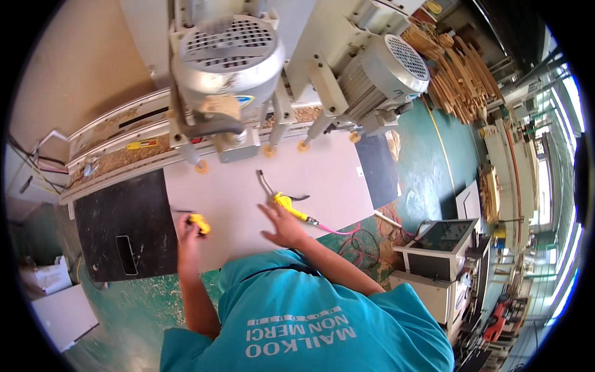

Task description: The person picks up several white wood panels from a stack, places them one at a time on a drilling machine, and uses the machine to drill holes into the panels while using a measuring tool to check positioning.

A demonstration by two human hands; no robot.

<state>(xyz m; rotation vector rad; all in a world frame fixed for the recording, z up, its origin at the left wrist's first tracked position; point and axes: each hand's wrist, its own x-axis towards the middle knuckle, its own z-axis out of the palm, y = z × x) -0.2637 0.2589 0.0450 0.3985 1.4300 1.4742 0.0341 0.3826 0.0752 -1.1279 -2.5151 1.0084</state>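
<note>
My left hand [187, 233] is closed on a yellow and black tape measure [199, 224], held near the left edge of a pale flat panel [223, 192]. My right hand [286, 228] has its fingers spread and holds nothing; it is beside a yellow air blow gun [290, 206] lying on the panel. The gun has a thin bent nozzle pointing away from me and a pink hose [338, 232] running off to the right. Whether the right fingers touch the panel or the gun, I cannot tell.
Two grey motors [229, 53] [387, 74] of a machine stand over the far side, with pale round pads [270, 150] above the panel. A black table surface [118, 217] carries a dark, light-rimmed rectangle [126, 255]. Stacked wood strips [462, 74] and a cabinet [434, 260] are at right.
</note>
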